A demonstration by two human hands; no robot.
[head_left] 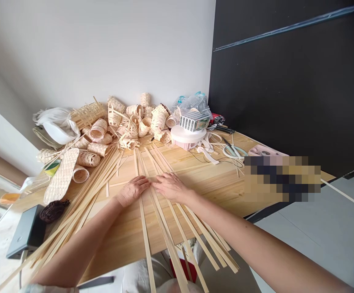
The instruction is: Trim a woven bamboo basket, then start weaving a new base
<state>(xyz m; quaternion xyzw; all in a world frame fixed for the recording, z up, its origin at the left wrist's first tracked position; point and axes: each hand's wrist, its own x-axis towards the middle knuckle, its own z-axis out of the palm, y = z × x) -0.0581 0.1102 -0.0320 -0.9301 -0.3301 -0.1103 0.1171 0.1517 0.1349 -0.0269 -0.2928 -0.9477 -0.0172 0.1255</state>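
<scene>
Long pale bamboo strips [144, 228] fan out over the wooden table and hang past its front edge. My left hand [134, 190] is closed, its fingertips on the strips at the middle of the fan. Close beside it, my right hand [171, 187] has its fingers bent down over the strips, its fingertips almost meeting the left ones. A crosswise strip [118, 184] sticks out to the left of my left hand. The fingers partly hide where the strips cross.
A bundle of strips [82, 207] lies along the left. Woven bamboo baskets [98, 130] are heaped at the back, with a flat woven oval piece [62, 175] before them. Scissors [234, 150] lie at right, near a white round stand [188, 134]. A grey box [27, 232] stands front left.
</scene>
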